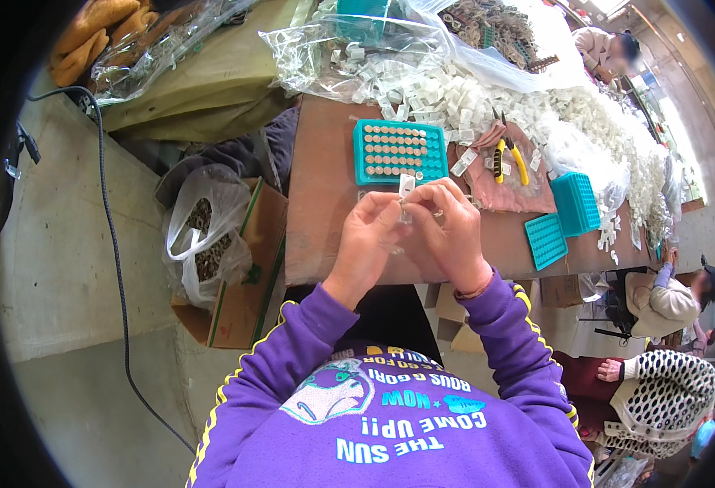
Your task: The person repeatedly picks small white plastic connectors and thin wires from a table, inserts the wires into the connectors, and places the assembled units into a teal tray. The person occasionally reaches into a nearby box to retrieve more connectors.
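Brown tabletop (325,195), far right side buried under heap of small white plastic pieces (455,85); heap's far edge partly lost under clear crinkled sheeting (300,49). Left hand (367,236) and right hand (456,228) meet above near part of table, both pinching small white piece (407,184), its lower end hidden by fingers (can't make out full shape). Just beyond: teal tray (359,154), rows of round, dull discs (390,150). To right: yellow-handled pliers (499,160) on crumpled pink cloth (487,185).
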